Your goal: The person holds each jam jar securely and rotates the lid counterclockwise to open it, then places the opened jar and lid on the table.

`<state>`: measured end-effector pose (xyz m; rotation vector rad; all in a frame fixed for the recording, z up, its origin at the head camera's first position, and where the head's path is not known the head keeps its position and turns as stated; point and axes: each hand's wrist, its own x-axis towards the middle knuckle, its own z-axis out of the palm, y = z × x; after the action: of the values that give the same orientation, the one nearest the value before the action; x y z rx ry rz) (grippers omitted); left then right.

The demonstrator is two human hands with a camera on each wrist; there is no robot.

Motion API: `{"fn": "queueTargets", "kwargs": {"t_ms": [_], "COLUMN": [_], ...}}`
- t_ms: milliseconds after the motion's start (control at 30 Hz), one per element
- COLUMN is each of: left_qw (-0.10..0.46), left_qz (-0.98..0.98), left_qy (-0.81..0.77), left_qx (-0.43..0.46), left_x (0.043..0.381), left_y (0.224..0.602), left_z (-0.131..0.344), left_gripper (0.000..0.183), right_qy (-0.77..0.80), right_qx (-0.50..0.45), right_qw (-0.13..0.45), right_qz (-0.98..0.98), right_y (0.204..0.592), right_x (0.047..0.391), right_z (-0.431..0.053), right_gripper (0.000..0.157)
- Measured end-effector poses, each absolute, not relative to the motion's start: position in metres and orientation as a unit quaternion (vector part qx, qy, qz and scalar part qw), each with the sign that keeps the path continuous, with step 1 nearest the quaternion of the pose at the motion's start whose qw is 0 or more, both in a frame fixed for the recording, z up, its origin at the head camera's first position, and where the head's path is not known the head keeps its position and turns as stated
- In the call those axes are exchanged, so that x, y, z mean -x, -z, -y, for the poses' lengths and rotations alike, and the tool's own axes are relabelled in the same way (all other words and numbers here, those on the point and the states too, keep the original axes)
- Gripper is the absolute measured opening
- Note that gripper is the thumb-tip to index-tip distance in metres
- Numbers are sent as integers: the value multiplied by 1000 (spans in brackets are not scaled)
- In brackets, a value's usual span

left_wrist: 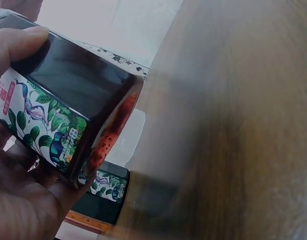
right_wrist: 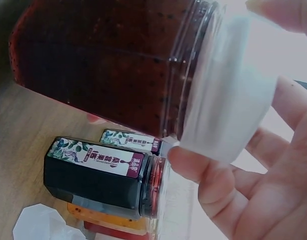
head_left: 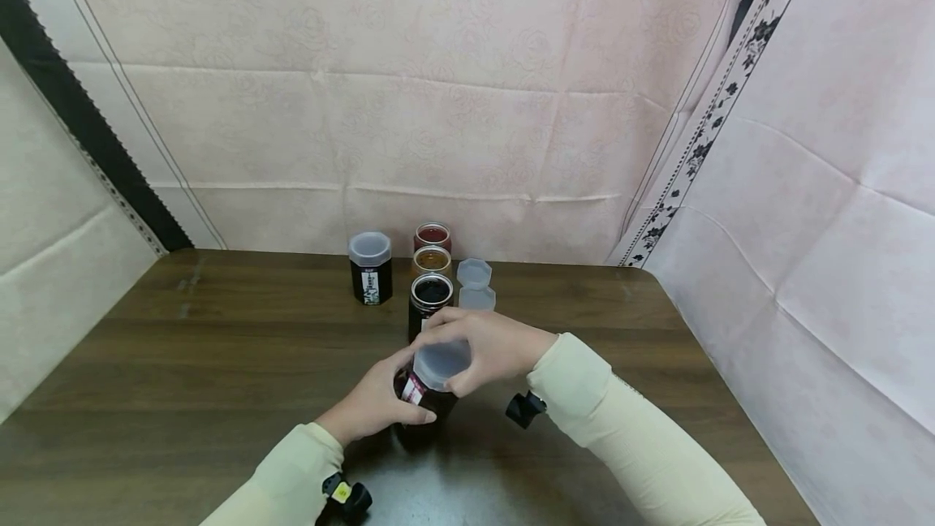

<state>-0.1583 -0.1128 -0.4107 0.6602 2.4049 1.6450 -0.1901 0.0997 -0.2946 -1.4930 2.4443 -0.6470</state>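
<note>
My left hand [head_left: 383, 396] grips a dark red jam jar [left_wrist: 73, 65] around its body, thumb on one flat side. The jar is tilted and lifted off the table, with its base showing in the left wrist view. A label with leaves and flowers covers one face. My right hand [head_left: 497, 347] holds the frosted plastic lid [right_wrist: 233, 85] by its rim, fingers and thumb on opposite sides. The lid is on the jar's top. Just behind stands an uncapped dark jar [head_left: 431, 291], also labelled.
Behind the dark jar stand an uncapped amber jar [head_left: 432, 259] and a red jar [head_left: 433, 235], in a row. Two loose frosted lids [head_left: 475, 274] lie to their right. Back left is a lidded dark jar [head_left: 369, 270]. Cloth hangs behind the wooden table [head_left: 241, 372].
</note>
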Motion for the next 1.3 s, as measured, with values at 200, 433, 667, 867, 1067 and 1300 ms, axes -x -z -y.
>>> {"fn": "queueTargets", "kwargs": {"t_ms": [200, 433, 667, 867, 1067, 1300], "left_qw": [68, 33, 24, 8, -7, -27], "left_qz": [-800, -805, -798, -791, -791, -796], "left_qy": [-547, -549, -564, -582, -593, -592], "left_qx": [-236, -221, -212, -189, -153, -121], "left_x": [157, 153, 154, 155, 156, 157], "left_y": [413, 419, 418, 422, 423, 422], "left_z": [114, 118, 112, 110, 112, 111], "left_gripper": [83, 88, 85, 84, 86, 86], "right_qy": [257, 349, 366, 380, 399, 393], "right_qx": [501, 435, 421, 410, 396, 377], "right_qw": [122, 135, 115, 95, 103, 103], "right_qz": [-818, -819, -822, -824, -821, -832], "right_y": [293, 277, 281, 288, 294, 297], "right_x": [194, 199, 201, 204, 206, 206], "right_z": [-104, -125, -129, -135, -141, -146], "right_gripper": [50, 52, 52, 52, 51, 51]}}
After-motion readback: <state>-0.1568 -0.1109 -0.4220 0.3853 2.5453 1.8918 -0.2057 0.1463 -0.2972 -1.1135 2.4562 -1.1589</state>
